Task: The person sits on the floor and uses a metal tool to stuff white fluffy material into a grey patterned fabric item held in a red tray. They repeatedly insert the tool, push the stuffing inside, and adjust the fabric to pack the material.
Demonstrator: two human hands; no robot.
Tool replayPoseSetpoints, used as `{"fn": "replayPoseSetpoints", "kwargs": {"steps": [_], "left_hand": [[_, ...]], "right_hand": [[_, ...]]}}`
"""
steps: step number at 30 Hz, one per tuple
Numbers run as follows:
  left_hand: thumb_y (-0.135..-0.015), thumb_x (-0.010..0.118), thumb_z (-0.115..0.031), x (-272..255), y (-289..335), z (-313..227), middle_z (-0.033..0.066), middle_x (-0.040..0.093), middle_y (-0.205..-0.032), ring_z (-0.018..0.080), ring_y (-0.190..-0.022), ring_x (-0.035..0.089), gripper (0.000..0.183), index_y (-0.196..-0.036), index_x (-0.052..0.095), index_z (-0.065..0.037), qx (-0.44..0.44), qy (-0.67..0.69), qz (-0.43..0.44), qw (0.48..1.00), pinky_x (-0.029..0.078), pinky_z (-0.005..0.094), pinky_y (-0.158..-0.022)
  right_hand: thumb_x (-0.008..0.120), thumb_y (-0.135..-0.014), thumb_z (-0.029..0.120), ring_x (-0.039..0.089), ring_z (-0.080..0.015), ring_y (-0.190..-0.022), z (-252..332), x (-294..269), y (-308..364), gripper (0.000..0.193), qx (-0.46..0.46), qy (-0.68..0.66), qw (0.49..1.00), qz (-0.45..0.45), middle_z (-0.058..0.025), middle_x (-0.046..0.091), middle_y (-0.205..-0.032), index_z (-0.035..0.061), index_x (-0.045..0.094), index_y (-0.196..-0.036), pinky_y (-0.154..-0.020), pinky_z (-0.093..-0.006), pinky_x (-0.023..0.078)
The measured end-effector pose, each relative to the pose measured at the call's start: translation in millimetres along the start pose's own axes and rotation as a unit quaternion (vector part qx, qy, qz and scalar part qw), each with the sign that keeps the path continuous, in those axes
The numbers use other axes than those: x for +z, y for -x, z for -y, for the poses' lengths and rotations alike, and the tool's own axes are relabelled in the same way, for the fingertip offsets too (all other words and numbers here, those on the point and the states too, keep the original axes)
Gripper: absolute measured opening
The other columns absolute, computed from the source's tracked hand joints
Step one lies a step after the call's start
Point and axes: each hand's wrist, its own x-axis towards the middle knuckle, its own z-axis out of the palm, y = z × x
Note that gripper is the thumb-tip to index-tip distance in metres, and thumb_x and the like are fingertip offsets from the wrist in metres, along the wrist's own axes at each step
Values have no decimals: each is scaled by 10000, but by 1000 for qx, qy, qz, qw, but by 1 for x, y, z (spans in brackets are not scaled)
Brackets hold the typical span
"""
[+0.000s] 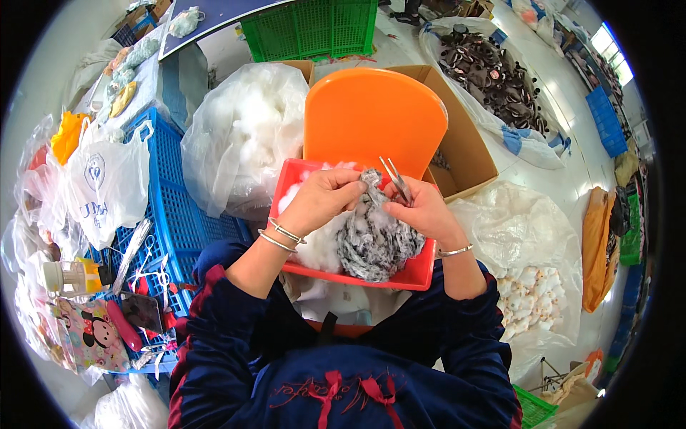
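My left hand [325, 199] is closed, thumb and fingers pinching the upper edge of a grey-and-white fluffy plush piece [379, 247]. In my right hand [421, 211] is a small metal two-pronged tool [401, 187], its tips pointing up and away; I cannot tell whether it is tweezers or snips. The right fingers also sit against the plush piece's edge. The plush hangs over a red plastic tray [421, 275] on my lap. White fluffy stuffing [321, 247] fills the tray's left part, partly hidden by my left hand and wrist.
An orange chair [371, 118] stands just beyond the tray. To its left is a clear bag of white stuffing [246, 129], beside blue crates [179, 207] with scissors and bags. A cardboard box [464, 157] and a bag of small white pieces [529, 293] are on the right.
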Motion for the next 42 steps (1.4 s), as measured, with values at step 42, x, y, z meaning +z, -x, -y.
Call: {"fn": "replayPoseSetpoints", "kwargs": {"steps": [42], "left_hand": [[-906,580,-84,-7,1,-9,68,678,-901,165,-821,708,103,-939,607,9,41,155,-142,977,543,238,-667]], "right_hand": [[586,-937,108,442,-46,-661,4,9,-1,113,-100,100,988,-58,26,518,-730,0,562,-912,-589,-217,385]]}}
